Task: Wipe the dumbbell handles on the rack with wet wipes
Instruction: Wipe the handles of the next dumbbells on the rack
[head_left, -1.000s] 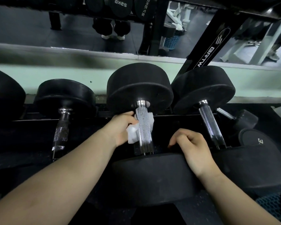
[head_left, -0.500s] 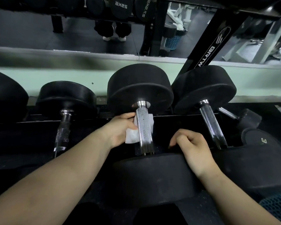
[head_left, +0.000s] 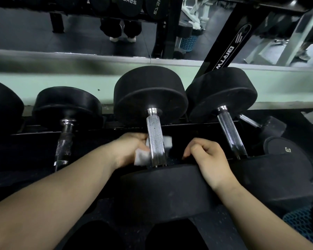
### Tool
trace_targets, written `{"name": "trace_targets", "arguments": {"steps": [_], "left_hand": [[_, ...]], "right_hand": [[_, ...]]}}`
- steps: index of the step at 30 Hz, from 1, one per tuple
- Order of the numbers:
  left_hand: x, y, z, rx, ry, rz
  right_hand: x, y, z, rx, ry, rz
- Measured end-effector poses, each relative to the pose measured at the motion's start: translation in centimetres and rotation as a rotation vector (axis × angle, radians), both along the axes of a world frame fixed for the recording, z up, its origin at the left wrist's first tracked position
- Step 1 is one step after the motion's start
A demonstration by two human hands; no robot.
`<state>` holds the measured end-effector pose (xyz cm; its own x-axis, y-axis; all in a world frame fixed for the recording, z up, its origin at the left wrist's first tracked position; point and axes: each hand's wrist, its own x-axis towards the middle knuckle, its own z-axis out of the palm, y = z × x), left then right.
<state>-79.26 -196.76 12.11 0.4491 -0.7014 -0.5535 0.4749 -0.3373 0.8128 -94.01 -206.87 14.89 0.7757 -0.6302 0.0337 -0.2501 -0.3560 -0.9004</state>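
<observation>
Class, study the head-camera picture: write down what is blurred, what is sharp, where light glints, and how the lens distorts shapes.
Head view: the left hand and wet wipe are motion-blurred; the right hand, curled over the near dumbbell head, is sharp; highlights glint on the handle; the wide lens stretches the forearms; the rack lies in shadow.

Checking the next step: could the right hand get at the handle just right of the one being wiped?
Probably yes. The right hand grips the near head beside that handle, which is bare with nothing between; the wet wipe, though, is in the left hand.
</observation>
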Motion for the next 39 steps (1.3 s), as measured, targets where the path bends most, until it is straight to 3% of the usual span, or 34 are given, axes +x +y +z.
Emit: {"name": "trace_targets", "arguments": {"steps": [4,8,10,13,15,19,22,28,32,35,39], "left_hand": [[-0.3,0.7,-0.3,0.046,-0.004,-0.129],[0.7,-1.1,0.4,-0.065,0.028,0.149],[0.8,-1.3,0.4,-0.076,0.087,0.169],[-0.6,-0.3,0.6,0.215,-0.233,-0.271],[-1.0,0.1,0.5,0.289,-0.341,-0.384],[0.4,1.6,1.2,0.232,-0.278,-0.056],[0.5,3.8,3.2,0.075,-0.203,0.161],[-1.7,8.2,7.6,-0.199,-0.161,0.207],[-2.9,9.4,8.7,-0.232,-0.258,0.274],[-3.2,10.7,8.5,-0.205,-0.396,0.401],[-2.7,13.8,6.6,-0.088,-0.733,0.583]], "right_hand": [[-0.1,0.0,-0.2,0.016,-0.027,-0.034],[0.0,-0.1,-0.4,0.015,-0.045,-0.033],[0.0,-0.1,-0.3,0.012,-0.044,-0.019],[-0.1,-0.2,-0.3,-0.004,-0.057,-0.011],[-0.2,-0.1,-0.3,0.002,-0.058,-0.009],[-0.1,0.0,-0.3,-0.006,-0.046,-0.008],[-0.1,0.0,0.1,0.009,-0.03,0.003],[2.1,0.5,4.0,-0.125,0.12,0.156],[6.0,3.3,7.1,0.195,0.144,0.467],[8.4,5.6,7.0,0.2,0.215,0.637],[10.2,7.2,6.0,0.209,0.24,0.664]]}}
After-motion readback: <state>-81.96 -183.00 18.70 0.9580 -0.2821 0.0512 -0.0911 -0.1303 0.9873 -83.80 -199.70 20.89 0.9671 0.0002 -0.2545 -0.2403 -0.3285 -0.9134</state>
